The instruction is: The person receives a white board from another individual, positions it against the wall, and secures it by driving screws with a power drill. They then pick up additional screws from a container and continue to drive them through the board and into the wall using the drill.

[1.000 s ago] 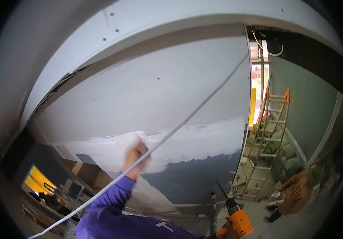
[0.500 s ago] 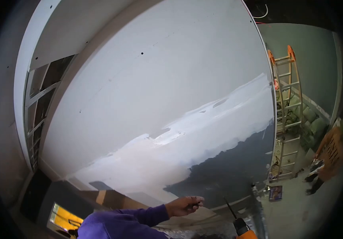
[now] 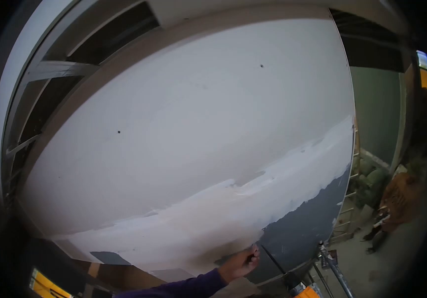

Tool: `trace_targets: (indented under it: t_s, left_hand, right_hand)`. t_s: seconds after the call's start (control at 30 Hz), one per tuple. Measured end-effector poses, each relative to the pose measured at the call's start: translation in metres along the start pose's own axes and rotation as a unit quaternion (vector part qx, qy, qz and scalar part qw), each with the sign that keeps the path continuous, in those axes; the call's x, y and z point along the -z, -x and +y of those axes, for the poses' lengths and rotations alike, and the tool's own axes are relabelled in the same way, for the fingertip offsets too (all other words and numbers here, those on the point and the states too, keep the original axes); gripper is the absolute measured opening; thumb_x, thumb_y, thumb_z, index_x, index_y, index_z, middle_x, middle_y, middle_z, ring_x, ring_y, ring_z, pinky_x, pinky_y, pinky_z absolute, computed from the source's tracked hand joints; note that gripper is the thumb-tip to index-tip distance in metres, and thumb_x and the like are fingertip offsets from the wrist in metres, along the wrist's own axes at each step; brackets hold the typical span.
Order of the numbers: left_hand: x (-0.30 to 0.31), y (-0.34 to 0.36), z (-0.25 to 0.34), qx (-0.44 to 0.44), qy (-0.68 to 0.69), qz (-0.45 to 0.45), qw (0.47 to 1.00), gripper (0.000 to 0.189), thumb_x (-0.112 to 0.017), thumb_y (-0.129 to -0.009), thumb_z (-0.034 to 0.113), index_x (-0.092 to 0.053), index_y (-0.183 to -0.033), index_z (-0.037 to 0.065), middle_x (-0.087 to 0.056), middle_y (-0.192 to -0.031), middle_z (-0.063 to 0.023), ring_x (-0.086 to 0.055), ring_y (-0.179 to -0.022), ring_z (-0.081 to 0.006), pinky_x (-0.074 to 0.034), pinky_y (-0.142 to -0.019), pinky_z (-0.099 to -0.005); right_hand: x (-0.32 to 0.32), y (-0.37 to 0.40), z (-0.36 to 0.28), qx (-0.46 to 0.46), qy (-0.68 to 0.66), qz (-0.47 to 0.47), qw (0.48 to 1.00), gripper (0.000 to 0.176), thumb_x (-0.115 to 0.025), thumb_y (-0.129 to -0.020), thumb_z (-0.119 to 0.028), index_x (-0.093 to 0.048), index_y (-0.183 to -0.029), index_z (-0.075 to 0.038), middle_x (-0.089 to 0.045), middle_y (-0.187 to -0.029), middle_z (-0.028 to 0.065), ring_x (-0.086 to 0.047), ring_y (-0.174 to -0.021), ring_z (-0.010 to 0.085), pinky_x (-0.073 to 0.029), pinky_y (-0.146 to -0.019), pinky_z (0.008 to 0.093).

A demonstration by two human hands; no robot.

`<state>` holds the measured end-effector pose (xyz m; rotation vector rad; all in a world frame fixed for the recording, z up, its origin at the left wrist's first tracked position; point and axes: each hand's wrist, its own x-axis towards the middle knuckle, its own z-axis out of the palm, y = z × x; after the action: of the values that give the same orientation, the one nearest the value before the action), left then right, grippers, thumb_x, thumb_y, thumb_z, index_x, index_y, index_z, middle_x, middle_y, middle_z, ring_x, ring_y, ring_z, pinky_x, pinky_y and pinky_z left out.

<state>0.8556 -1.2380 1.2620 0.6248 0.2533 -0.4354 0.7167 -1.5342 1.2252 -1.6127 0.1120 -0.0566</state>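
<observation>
My left hand (image 3: 240, 264), in a purple sleeve (image 3: 188, 287), is closed in a pinch in the lower middle of the view. What sits between the fingertips is too small to make out. Just right of those fingers is the tip of a long thin bit (image 3: 273, 258). It belongs to an orange and black power drill (image 3: 306, 291), cut off by the bottom edge. My right hand is out of view. Behind them spreads a large pale board (image 3: 188, 109), with a smeared white band (image 3: 208, 203) and a dark grey patch (image 3: 302, 223).
Metal poles (image 3: 336, 273) rise at lower right, close to the drill. Beyond the board's right edge are a ladder (image 3: 346, 218), green sacks (image 3: 372, 181) and a person in a brown-orange top (image 3: 401, 196). Framed openings (image 3: 49, 99) line the upper left.
The view has turned, so the board and the person at right appear shifted. My left hand and the drill bit's tip are now closer together.
</observation>
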Motion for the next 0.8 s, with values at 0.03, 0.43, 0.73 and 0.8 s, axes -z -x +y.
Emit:
trace_targets:
  t_s: [0.03,0.43,0.73,0.8]
  left_hand:
    - [-0.020,0.009,0.008,-0.009,0.012,-0.011,1.000,0.017,-0.060,-0.096,0.025,-0.053,-0.090,0.012,-0.048,-0.077,0.0003,-0.043,-0.067,-0.0098,-0.039,-0.059,-0.0225]
    - [-0.215,0.110,0.067,-0.130,0.027,-0.110,0.985,0.028,-0.057,-0.096,0.039,-0.050,-0.083,0.015,-0.038,-0.063,0.0055,-0.035,-0.055,-0.0077,-0.028,-0.051,-0.0221]
    - [-0.290,0.121,0.087,-0.278,-0.107,-0.140,0.944,0.029,-0.062,-0.093,0.040,-0.053,-0.085,0.013,-0.046,-0.069,0.0027,-0.036,-0.057,-0.0075,-0.029,-0.049,-0.0210]
    - [-0.318,0.128,0.094,-0.304,-0.103,-0.122,0.939,0.031,-0.062,-0.093,0.040,-0.054,-0.085,0.012,-0.048,-0.070,0.0021,-0.036,-0.056,-0.0075,-0.028,-0.050,-0.0211]
  right_hand:
    - [-0.007,0.006,-0.018,0.013,0.003,0.006,1.000,0.022,-0.066,-0.081,-0.009,-0.064,-0.102,-0.005,-0.065,-0.088,0.0065,-0.062,-0.082,0.0221,-0.050,-0.075,0.0355]
    - [0.010,0.045,-0.155,0.148,0.042,-0.005,0.988,0.022,-0.062,-0.080,-0.006,-0.062,-0.101,-0.003,-0.064,-0.081,0.0052,-0.063,-0.076,0.0181,-0.051,-0.072,0.0326]
    - [0.031,0.041,-0.218,0.409,0.391,0.190,0.802,0.039,-0.074,-0.075,-0.033,-0.067,-0.111,-0.018,-0.067,-0.104,0.0036,-0.065,-0.091,0.0269,-0.051,-0.079,0.0384]
    - [0.029,0.041,-0.228,0.434,0.413,0.236,0.765,0.043,-0.074,-0.074,-0.030,-0.066,-0.115,-0.019,-0.066,-0.110,0.0048,-0.065,-0.097,0.0261,-0.051,-0.085,0.0385]
